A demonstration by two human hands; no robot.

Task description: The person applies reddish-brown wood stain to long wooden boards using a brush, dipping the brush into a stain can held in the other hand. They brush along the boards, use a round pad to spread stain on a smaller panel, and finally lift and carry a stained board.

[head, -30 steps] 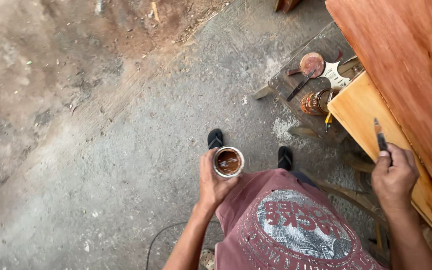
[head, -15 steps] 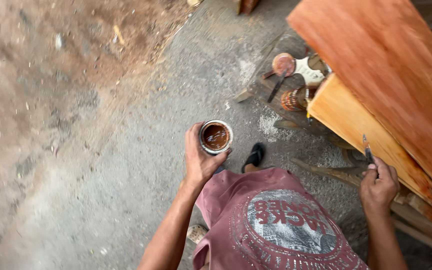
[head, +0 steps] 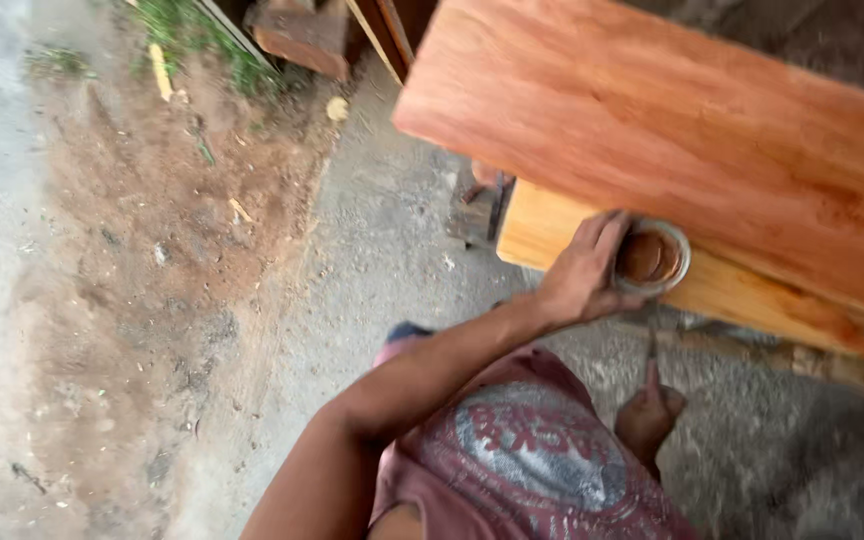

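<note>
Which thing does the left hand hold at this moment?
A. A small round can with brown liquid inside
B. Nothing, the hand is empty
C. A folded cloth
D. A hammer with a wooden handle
A: the left hand has its grip around a small round can with brown liquid inside, raised in front of the pale edge of the reddish wooden board; the right hand, lower down, holds a thin brush-like tool.

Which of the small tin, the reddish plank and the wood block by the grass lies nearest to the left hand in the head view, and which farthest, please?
1. Small tin: held in the left hand.
2. Reddish plank: just above.
3. Wood block: far up-left.
</note>
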